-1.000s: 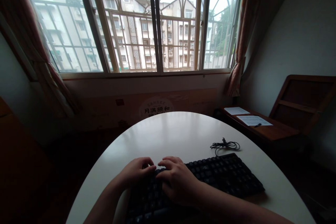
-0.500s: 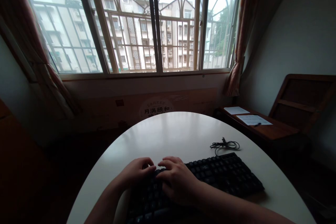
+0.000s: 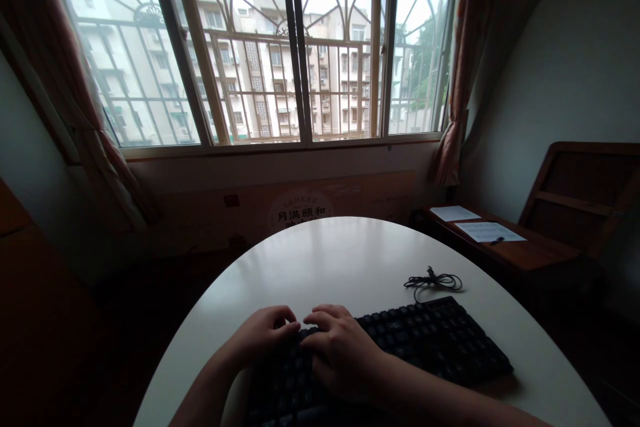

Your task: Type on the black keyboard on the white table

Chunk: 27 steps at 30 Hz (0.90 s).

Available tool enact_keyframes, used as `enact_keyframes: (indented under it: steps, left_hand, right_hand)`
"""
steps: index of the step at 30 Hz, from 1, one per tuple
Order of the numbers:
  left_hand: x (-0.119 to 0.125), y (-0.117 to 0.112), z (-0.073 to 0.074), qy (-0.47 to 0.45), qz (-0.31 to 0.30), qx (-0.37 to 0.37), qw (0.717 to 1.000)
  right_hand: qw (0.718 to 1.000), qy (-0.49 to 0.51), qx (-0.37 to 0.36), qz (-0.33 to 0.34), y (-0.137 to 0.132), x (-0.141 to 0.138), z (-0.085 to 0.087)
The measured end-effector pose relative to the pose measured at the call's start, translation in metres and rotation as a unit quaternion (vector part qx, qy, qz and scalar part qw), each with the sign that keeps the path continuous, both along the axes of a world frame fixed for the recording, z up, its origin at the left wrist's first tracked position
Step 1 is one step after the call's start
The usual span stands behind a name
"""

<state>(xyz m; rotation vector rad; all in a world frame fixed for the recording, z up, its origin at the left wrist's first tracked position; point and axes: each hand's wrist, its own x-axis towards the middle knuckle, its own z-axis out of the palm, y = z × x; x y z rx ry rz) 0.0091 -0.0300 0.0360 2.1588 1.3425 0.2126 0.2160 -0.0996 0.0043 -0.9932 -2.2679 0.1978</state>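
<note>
I see a black keyboard [image 3: 400,353] lying slanted on the near edge of the round white bench [image 3: 330,260]. My left hand [image 3: 263,333] and right hand [image 3: 340,350] rest curled, fingertips on its left keys. Its bundled cable [image 3: 434,279] lies just behind.

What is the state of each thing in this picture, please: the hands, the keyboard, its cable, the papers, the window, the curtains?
Left hand: fingers curled, resting on the keyboard's left end.
Right hand: palm down on the keys.
Keyboard: flat on the white table, angled.
Cable: bundled, loose end on the table.
Papers: lying flat on the wooden side table.
Window: appears closed.
Curtains: drawn aside.
</note>
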Motion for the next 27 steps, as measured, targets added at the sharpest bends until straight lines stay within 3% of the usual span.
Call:
enact_keyframes:
  steps: [27]
  left_hand:
    - [-0.0033,0.0039,-0.0074,-0.011,-0.001,0.006,1.000]
  right_hand:
    - [1.000,-0.024,-0.001,-0.013,-0.0003,-0.0007,-0.0006]
